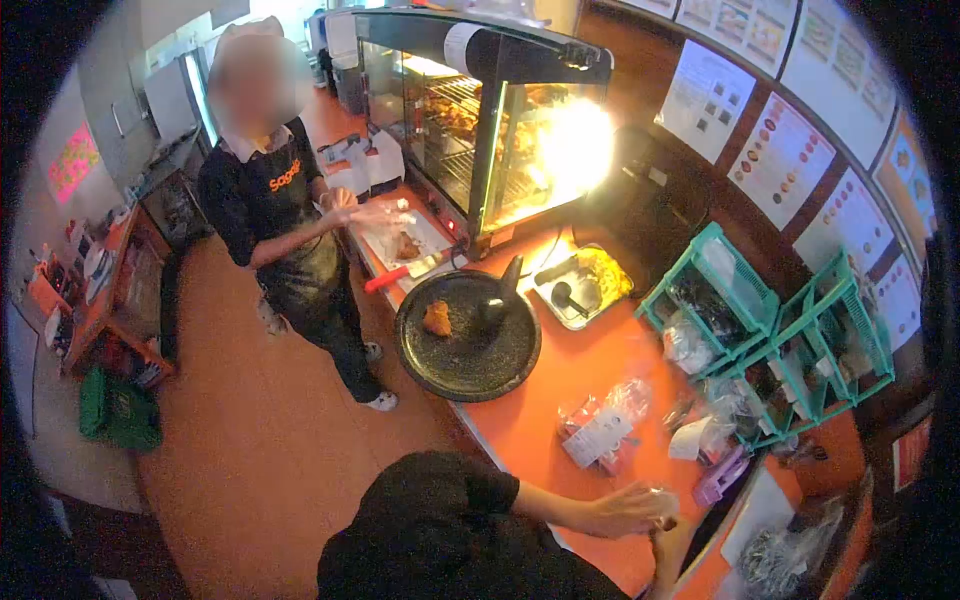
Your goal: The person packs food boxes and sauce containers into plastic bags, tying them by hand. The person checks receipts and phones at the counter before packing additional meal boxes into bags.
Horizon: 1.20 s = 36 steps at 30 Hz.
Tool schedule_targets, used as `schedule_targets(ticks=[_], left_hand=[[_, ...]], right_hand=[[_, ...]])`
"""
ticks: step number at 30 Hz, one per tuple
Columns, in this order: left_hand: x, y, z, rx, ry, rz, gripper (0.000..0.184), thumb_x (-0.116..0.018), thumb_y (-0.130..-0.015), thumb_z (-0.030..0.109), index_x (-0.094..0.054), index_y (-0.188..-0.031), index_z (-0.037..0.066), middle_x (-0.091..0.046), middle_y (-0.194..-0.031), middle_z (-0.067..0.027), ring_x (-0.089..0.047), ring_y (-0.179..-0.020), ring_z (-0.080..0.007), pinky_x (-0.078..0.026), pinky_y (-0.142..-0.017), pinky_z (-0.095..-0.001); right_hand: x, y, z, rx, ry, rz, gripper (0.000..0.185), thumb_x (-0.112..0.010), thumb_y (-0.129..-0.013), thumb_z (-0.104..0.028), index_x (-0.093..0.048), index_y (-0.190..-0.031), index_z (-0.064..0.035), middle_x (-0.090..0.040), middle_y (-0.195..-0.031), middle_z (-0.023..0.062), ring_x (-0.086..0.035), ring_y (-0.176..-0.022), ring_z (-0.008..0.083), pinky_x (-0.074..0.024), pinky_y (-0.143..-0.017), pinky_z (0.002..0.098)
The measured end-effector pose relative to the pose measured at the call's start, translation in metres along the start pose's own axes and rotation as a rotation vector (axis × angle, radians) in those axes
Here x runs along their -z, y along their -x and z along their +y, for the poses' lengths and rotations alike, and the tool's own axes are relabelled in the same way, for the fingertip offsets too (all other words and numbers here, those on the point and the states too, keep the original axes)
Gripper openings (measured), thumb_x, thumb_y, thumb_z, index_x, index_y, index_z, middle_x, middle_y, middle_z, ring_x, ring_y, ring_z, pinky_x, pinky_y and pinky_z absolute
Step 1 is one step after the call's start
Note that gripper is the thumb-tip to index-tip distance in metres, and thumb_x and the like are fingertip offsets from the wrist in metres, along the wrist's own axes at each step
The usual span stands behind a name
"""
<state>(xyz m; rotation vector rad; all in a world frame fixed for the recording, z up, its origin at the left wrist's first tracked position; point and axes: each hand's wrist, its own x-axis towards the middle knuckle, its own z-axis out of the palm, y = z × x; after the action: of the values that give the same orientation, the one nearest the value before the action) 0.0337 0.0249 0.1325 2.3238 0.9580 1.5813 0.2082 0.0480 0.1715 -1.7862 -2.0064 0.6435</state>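
Observation:
My left hand [632, 510] reaches in from the left over the orange counter, its fingers curled round something small and partly shiny that I cannot make out. Just below, my right hand [668, 545] comes up from the bottom edge and meets the left one. Its fingers are mostly hidden. Close beyond my hands, a clear plastic bag [603, 432] with red contents and a white label lies on the counter. A purple plastic object [722, 476] is just to the right of my hands.
A stone mortar [455, 375] holds a fried piece [437, 319] and a pestle [497, 306]. Behind it stand a metal tray [583, 287] and a lit food warmer [480, 130]. Green baskets [790, 350] stand right. A co-worker [290, 200] stands left, hands over a white tray [425, 240].

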Motion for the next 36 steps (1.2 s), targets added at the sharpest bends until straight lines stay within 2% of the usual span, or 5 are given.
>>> schedule_targets(ticks=[13, 15, 22, 31, 36], left_hand=[[0.109, -0.115, 0.059, 0.122, 0.422, -0.237, 0.011, -0.059, -0.064, 0.009, -0.06, -0.071, 0.001, -0.056, -0.09, -0.0147, -0.054, -0.094, -0.0288, -0.045, -0.068, -0.038], [0.111, -0.117, 0.06, 0.213, 0.505, -0.327, 0.009, -0.057, -0.065, 0.007, -0.059, -0.065, -0.002, -0.052, -0.071, -0.0089, -0.056, -0.072, -0.0262, -0.048, -0.064, -0.0345], [0.084, -0.115, 0.031, 0.854, 1.042, -1.05, 0.011, -0.054, -0.078, 0.008, -0.063, -0.079, 0.002, -0.061, -0.074, -0.0081, -0.056, -0.046, -0.0157, -0.045, -0.042, -0.0255], [0.031, -0.096, -0.018, 1.096, 1.17, -1.5, 0.008, -0.055, -0.08, 0.012, -0.057, -0.075, 0.006, -0.053, -0.062, -0.0013, -0.042, -0.04, -0.0132, -0.032, -0.037, -0.0233], [-0.013, -0.066, -0.05, 0.774, 0.9, -1.153, 0.016, -0.055, -0.08, 0.016, -0.057, -0.069, 0.004, -0.052, -0.057, -0.0035, -0.044, -0.042, -0.0144, -0.034, -0.038, -0.0266]], right_hand=[[0.14, 0.046, -0.148, 0.942, 0.561, 0.233, 0.014, -0.061, -0.063, -0.004, -0.052, -0.074, -0.0033, -0.05, -0.068, 0.0088, -0.052, -0.062, 0.0278, -0.0416, -0.049, 0.0364], [0.152, 0.056, -0.152, 1.167, 0.527, 0.233, 0.063, -0.054, -0.075, 0.014, -0.039, -0.133, -0.007, -0.053, -0.072, 0.011, -0.043, -0.054, 0.0214, -0.0372, -0.046, 0.0308], [0.147, 0.07, -0.185, 1.381, 0.693, 0.0, 0.013, -0.061, -0.071, -0.003, -0.056, -0.084, -0.0038, -0.05, -0.069, 0.0095, -0.052, -0.061, 0.0234, -0.046, -0.051, 0.033], [0.1, 0.039, -0.136, 2.058, 0.934, 0.189, 0.031, -0.056, -0.076, -0.013, -0.045, -0.105, -0.019, -0.053, -0.092, 0.0083, -0.057, -0.083, 0.0225, -0.0532, -0.079, 0.0342], [0.05, 0.041, -0.098, 1.327, 0.69, -0.393, 0.031, -0.055, -0.075, -0.015, -0.051, -0.106, -0.0117, -0.06, -0.087, 0.0122, -0.059, -0.082, 0.026, -0.0493, -0.074, 0.036]])
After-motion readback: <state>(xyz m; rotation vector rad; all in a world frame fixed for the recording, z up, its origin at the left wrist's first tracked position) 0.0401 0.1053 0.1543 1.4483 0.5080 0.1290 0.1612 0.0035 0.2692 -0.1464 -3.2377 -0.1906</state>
